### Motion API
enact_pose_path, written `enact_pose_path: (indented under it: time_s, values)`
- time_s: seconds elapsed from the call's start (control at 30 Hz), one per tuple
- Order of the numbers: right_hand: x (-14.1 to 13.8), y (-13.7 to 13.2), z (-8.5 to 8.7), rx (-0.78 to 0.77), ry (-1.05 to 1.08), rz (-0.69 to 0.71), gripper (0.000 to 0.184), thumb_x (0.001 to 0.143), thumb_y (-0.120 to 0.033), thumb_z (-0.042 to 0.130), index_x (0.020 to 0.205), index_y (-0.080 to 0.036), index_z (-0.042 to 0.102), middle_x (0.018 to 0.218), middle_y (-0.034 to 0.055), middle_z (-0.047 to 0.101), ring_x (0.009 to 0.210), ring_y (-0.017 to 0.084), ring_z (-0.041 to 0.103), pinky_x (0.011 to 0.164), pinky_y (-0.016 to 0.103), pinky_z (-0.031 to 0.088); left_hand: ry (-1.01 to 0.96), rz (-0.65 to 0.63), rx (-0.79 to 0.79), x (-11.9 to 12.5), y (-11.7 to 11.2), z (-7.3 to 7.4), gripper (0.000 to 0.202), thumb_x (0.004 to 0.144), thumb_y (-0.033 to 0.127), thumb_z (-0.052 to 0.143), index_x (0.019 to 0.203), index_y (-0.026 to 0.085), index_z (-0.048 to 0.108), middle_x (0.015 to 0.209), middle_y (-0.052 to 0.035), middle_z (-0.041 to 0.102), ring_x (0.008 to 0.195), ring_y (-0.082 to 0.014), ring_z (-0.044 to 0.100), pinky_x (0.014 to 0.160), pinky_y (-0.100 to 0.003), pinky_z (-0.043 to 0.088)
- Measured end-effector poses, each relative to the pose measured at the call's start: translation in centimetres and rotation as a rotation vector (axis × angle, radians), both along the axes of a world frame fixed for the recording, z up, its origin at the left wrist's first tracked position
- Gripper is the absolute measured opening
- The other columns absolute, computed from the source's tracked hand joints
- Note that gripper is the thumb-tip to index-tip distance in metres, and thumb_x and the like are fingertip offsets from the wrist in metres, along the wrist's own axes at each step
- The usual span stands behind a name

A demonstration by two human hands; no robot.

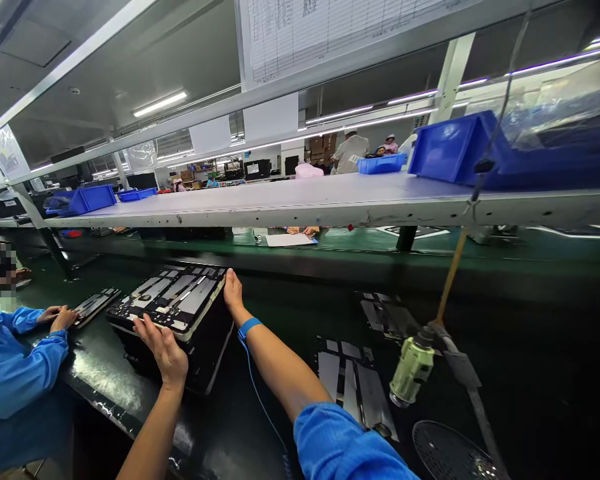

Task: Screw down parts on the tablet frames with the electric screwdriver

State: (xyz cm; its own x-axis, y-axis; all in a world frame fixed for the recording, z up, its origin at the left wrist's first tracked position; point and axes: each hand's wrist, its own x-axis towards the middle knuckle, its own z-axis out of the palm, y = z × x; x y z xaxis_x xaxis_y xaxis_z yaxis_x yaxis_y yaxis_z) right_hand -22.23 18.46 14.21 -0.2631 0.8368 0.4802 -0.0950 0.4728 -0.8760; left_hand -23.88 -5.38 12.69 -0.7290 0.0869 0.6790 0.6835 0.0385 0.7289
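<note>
An opened tablet, with silver battery packs and dark circuit parts facing up, lies on top of a tall black stack or bin. My left hand grips its near edge, fingertips over the rim and palm below. At the right corner, my right hand holds the side edge, thumb up; a blue wrist strap with a thin cord is on that wrist. What lies beneath the top tablet is mostly hidden. Another opened tablet lies right of my right forearm.
A third opened tablet lies farther back. A green electric screwdriver hangs at the right above a round perforated black disc. To the left, a co-worker in blue handles a similar tablet. A shelf with blue bins crosses above.
</note>
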Motion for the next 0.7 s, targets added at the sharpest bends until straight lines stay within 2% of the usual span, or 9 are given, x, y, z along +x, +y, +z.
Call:
enact_pose_path:
  time_s: [0.1,0.17,0.23,0.3,0.37,0.47,0.53,0.6,0.7]
  values:
    - [0.5,-0.3,0.0,0.004,-0.017,0.046,0.053,0.101,-0.063,0.027,0.091,-0.023,0.060,0.090,0.0084,0.070,0.090,0.026,0.064,0.092,0.038,0.048,-0.028,0.002,-0.021,0.1,-0.2,0.6,0.064,0.107,0.040,0.028,0.165,0.013,0.018,0.174,-0.0189,0.002,0.162,-0.0290,-0.006,0.130,-0.055,0.002]
    - [1.5,-0.5,-0.2,0.004,-0.020,0.082,0.052,0.100,-0.064,0.033,0.101,-0.022,0.064,0.101,0.0092,0.073,0.099,0.026,0.066,0.097,0.039,0.048,-0.035,-0.018,0.001,0.3,-0.8,0.8,0.063,0.106,0.038,0.032,0.163,0.014,0.020,0.174,-0.0189,0.006,0.162,-0.0301,-0.003,0.131,-0.055,0.004]
    - [3.4,-1.0,-1.1,-0.017,-0.017,0.089,0.055,0.098,-0.065,0.036,0.114,-0.021,0.064,0.118,0.0113,0.072,0.113,0.026,0.066,0.104,0.040,0.047,-0.019,-0.023,0.036,1.0,-2.1,0.0,0.062,0.105,0.039,0.036,0.161,0.015,0.024,0.173,-0.0181,0.007,0.162,-0.0313,0.001,0.131,-0.055,0.008]
    - [6.2,-2.2,-3.0,-0.063,-0.020,0.065,0.062,0.097,-0.068,0.034,0.123,-0.019,0.062,0.128,0.0150,0.069,0.120,0.028,0.064,0.109,0.043,0.045,-0.008,-0.032,0.062,2.6,-3.9,-2.4,0.060,0.103,0.042,0.041,0.157,0.018,0.032,0.172,-0.0170,0.012,0.161,-0.0325,0.012,0.131,-0.054,0.014]
    - [9.5,-4.5,-5.8,-0.116,-0.033,0.041,0.070,0.096,-0.072,0.029,0.124,-0.016,0.061,0.125,0.0174,0.069,0.118,0.030,0.066,0.107,0.046,0.047,-0.067,-0.110,0.053,4.8,-6.0,-6.1,0.052,0.098,0.043,0.049,0.146,0.024,0.045,0.165,-0.0148,0.030,0.155,-0.0331,0.029,0.130,-0.052,0.023]
    - [14.2,-9.0,-10.3,-0.190,-0.090,0.086,0.074,0.096,-0.075,0.025,0.119,-0.015,0.064,0.111,0.0165,0.073,0.102,0.029,0.072,0.096,0.045,0.054,-0.302,-0.350,-0.048,7.9,-8.7,-11.6,0.028,0.087,0.039,0.067,0.113,0.032,0.065,0.136,-0.0109,0.058,0.140,-0.0340,0.049,0.125,-0.046,0.035]
    - [16.2,-11.7,-12.7,-0.222,-0.145,0.153,0.072,0.092,-0.078,0.038,0.116,-0.017,0.068,0.113,0.0156,0.074,0.106,0.030,0.072,0.098,0.045,0.054,-0.406,-0.364,-0.101,8.2,-9.8,-13.4,0.017,0.082,0.038,0.072,0.098,0.032,0.068,0.118,-0.0106,0.064,0.132,-0.0347,0.055,0.122,-0.045,0.040]
    - [16.9,-13.3,-14.0,-0.273,-0.195,0.204,0.075,0.086,-0.080,0.049,0.120,-0.016,0.069,0.123,0.0175,0.073,0.117,0.032,0.069,0.106,0.046,0.051,-0.453,-0.222,-0.103,6.2,-10.1,-13.0,0.017,0.085,0.039,0.069,0.098,0.028,0.068,0.113,-0.0108,0.065,0.128,-0.0345,0.057,0.120,-0.047,0.040]
    - [15.3,-14.1,-14.6,-0.379,-0.259,0.285,0.085,0.085,-0.080,0.052,0.135,-0.012,0.064,0.142,0.0212,0.064,0.134,0.035,0.060,0.117,0.048,0.043,-0.503,0.019,-0.067,-0.6,-9.9,-10.0,0.027,0.097,0.041,0.055,0.111,0.019,0.063,0.120,-0.0135,0.063,0.130,-0.0343,0.054,0.120,-0.053,0.038]
